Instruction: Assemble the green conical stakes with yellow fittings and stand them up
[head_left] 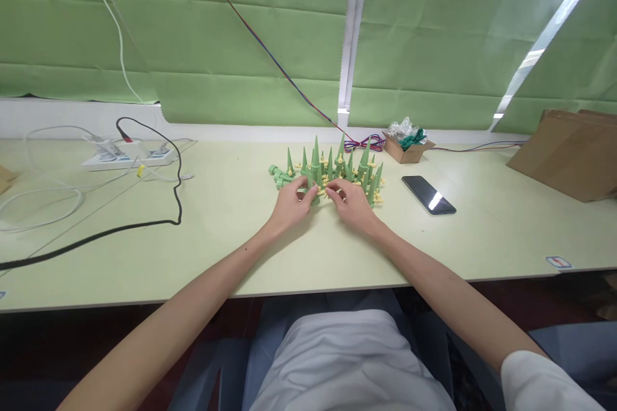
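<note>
With left hand [292,201] and right hand [355,205] nearly together, pinches a small yellow piece [322,192] between them, seemingly crosswise (too small to be sure), about equally near both, at the near edge of the green cones [315,157].

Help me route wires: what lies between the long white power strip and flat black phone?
Head view: a black cable, white cable end, green cylinders, then green cones with yellow pieces; left hand and right hand at their near side.
</note>
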Demonstrator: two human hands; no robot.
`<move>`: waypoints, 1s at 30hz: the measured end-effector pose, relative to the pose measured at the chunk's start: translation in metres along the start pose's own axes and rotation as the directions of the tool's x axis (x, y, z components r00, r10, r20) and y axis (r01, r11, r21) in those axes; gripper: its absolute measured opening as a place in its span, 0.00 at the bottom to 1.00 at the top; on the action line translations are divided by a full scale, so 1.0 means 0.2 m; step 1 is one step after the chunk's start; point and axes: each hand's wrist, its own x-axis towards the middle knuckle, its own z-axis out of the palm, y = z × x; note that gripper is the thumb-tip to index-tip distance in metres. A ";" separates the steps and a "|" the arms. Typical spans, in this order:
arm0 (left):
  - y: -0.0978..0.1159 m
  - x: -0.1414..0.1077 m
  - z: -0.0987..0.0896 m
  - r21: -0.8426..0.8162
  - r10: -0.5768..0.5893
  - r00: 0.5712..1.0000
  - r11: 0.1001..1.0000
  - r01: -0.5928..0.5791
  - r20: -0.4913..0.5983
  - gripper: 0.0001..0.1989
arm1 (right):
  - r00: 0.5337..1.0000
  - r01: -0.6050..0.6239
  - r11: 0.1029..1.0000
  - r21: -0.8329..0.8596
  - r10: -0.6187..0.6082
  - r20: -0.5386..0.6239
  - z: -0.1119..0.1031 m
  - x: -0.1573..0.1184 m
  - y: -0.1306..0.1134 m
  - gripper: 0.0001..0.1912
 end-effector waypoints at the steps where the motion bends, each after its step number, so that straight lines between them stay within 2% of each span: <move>1: 0.00 0.00 0.00 -0.006 0.004 1.000 1.000 -0.004 0.007 0.13 | 1.000 0.002 1.000 0.006 -0.002 0.005 0.00 0.00 0.00 0.09; 16: -0.01 0.00 0.00 -0.063 0.008 0.999 0.998 -0.005 0.039 0.13 | 0.999 -0.023 0.998 0.053 0.020 0.048 0.00 -0.01 -0.02 0.12; 30: 0.00 -0.01 0.00 -0.067 0.027 0.997 0.998 -0.022 0.068 0.13 | 0.996 -0.052 0.998 -0.026 0.054 0.075 -0.02 0.00 -0.03 0.20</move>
